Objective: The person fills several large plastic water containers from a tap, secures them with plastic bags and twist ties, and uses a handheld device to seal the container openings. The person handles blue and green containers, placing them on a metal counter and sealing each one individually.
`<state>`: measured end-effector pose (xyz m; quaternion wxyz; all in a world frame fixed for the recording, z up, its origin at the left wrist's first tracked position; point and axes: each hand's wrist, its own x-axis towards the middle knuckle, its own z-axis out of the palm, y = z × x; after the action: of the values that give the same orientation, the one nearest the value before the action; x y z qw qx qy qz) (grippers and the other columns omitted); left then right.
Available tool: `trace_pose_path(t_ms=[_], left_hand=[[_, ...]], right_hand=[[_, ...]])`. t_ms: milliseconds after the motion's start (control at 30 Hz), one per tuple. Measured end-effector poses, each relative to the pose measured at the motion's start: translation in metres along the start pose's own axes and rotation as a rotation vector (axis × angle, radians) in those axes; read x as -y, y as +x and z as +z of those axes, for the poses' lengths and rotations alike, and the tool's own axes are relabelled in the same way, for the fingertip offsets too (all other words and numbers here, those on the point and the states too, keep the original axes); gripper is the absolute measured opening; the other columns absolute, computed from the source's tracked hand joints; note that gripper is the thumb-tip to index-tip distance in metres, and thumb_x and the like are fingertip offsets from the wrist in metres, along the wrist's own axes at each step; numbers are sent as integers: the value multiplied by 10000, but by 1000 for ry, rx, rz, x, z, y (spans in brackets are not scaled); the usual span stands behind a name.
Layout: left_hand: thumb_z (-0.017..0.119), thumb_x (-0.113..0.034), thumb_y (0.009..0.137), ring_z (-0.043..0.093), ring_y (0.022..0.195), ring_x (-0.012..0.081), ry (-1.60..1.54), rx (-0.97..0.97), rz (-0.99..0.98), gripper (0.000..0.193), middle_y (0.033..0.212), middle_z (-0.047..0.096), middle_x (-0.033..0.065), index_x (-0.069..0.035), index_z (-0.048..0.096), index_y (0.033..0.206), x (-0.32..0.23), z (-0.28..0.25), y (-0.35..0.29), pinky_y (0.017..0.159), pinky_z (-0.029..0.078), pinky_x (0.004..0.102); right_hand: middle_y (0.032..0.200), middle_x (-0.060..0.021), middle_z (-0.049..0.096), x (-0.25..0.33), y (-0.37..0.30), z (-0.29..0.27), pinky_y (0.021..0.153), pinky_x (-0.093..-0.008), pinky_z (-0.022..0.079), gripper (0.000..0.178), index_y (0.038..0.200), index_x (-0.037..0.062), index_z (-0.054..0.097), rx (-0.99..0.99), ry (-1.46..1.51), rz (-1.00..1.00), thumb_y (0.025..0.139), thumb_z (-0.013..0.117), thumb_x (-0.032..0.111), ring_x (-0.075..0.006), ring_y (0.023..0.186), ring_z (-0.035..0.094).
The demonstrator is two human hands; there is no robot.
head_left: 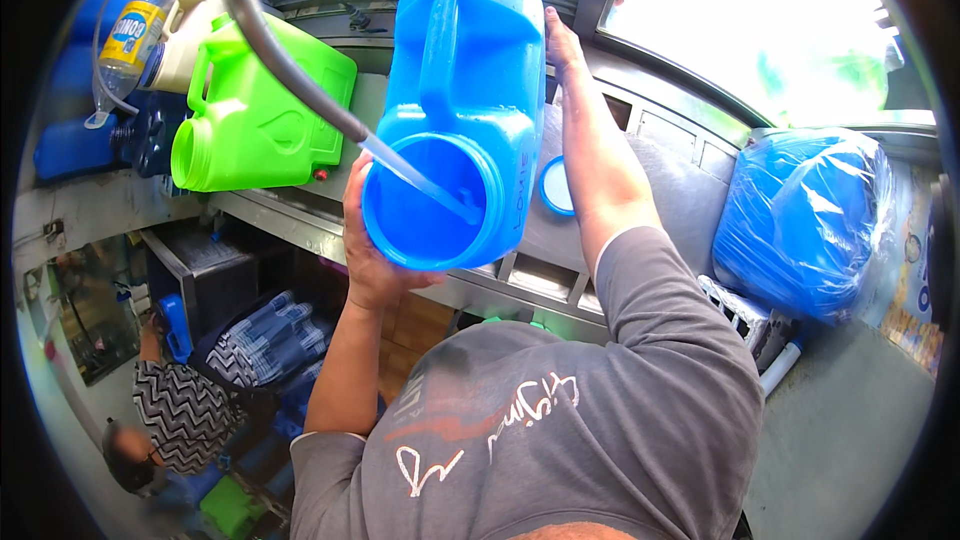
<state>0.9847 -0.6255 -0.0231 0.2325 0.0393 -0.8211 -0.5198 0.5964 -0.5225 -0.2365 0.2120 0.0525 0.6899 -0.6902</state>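
A big blue water jug (515,70) lies tipped before me, its wide round mouth facing me and a small blue cap at its far end. My left hand (370,265) grips it beside the mouth, fingers partly hidden. Against the far right side of the jug rests my right hand (563,38), most of its fingers behind the jug. A grey hose (275,50) hangs down from above, and its clear end reaches into the jug's mouth. Right of the jug, a round blue-and-white lid (557,186) lies on the metal counter.
Left on the counter stand a lime-green jug (285,105) with its mouth uncovered, a cream jug (190,35) and a clear bottle (130,35). A plastic-wrapped blue container (800,220) sits at right. Below left, another person (185,410) holds a blue item near bundled bottles (280,335).
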Motion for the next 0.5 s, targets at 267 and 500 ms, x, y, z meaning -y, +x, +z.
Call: trace_pose_path(t_ms=[267,500], left_hand=[[952,-511,458,394,1369,373,36,-4,4,1277,1506,362,194,-85,317,1481,2,-3,0,1135,344,473],[926,-520,515,387,1361,384,143,-12,79,1201,1483,395,187,-76,339,1463,1,-9,2,1126,333,478]], right_hand=[[1332,-207,584,10,-143,-36,1079,-370,380,615,1339,-28,528,-60,-133,-350,971,543,463,-296,1263,533],[1419,-212,467,7,-338,-21,1056,-350,397,768,1501,9,329,113,11,-408,994,451,574,-253,1243,502]])
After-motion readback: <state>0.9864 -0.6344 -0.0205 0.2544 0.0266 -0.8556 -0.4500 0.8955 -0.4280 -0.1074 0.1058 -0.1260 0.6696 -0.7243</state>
